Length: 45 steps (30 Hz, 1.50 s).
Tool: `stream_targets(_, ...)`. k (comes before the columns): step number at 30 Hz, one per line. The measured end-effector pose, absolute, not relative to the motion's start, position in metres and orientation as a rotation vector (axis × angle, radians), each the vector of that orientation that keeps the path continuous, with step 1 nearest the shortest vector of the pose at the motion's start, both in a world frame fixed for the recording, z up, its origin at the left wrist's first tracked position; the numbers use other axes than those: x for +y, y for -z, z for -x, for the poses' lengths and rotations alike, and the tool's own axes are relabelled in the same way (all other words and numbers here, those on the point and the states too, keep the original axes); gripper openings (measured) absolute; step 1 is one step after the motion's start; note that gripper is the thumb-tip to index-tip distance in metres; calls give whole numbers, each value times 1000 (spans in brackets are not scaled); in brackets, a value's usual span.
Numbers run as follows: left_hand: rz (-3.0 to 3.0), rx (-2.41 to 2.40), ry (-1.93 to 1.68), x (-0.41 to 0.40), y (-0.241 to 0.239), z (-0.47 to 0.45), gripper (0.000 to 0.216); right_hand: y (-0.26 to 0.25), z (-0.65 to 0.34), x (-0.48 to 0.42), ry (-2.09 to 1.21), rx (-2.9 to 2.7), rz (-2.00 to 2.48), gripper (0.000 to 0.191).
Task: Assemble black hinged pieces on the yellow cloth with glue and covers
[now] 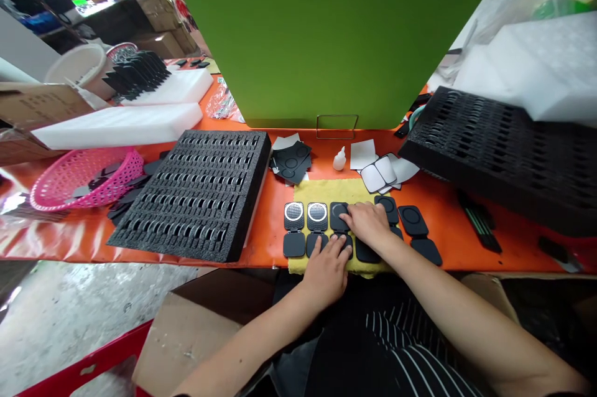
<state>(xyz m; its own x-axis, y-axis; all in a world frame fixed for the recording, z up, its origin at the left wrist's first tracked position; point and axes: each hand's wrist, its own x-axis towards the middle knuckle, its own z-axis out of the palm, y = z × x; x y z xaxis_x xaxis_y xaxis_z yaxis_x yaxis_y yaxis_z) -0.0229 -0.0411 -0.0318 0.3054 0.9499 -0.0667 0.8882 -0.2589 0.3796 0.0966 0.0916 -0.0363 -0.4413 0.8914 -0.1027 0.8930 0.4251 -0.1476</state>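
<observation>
Several black hinged two-panel folding pads lie unfolded in a row before me. The first folding pad [293, 244] and its neighbour [318, 216] have white rings with mesh-like centres on their upper panels. My left hand [327, 265] rests with fingers spread on the lower panels of the second and third pads. My right hand [370, 223] reaches in from the right, fingertips touching the upper panel of the third folding pad [337, 215]. Its palm hides most of the pad beside it. Further right lies another black folding pad [413, 221] with a faint ring.
A yellow cloth [326, 190] lies under the pads on the orange table. A black foam tray [186, 191] with slotted parts stands left, another foam tray [489, 154] right. A small white bottle [339, 159], black sheets [293, 160], white sheets [379, 173] and a pink basket [88, 179] surround them.
</observation>
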Motion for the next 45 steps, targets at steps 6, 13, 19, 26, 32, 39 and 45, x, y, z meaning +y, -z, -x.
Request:
stream_targets(6,-2241,1659,-243,-43,30,19,47,47,-86,105,96,2565,-1903,38)
stream_targets(13,-2132,1730,-327,3,11,48,29,38,-90,103,233,2671,-1962,27)
stream_targets(19,-1743,2361,-399,91,13,118,44,20,-115,78,378,2843,-1968,23)
stream_targets(26,-1557,2484,-313,117,38,133,66,15,-141,51,490,2865,-1947,24)
stream_targets(32,-1753,2517,-491,106,10,136,31,6,-136,50,1065,2902,-1966,25)
stream_targets(39,-2324,2009,-1056,24,-8,88,23,-8,-108,54,3135,1402,-1449,40)
stream_targets(45,-1594,1778,-1460,-31,7,43,53,0,-96,48,3321,857,-1831,21)
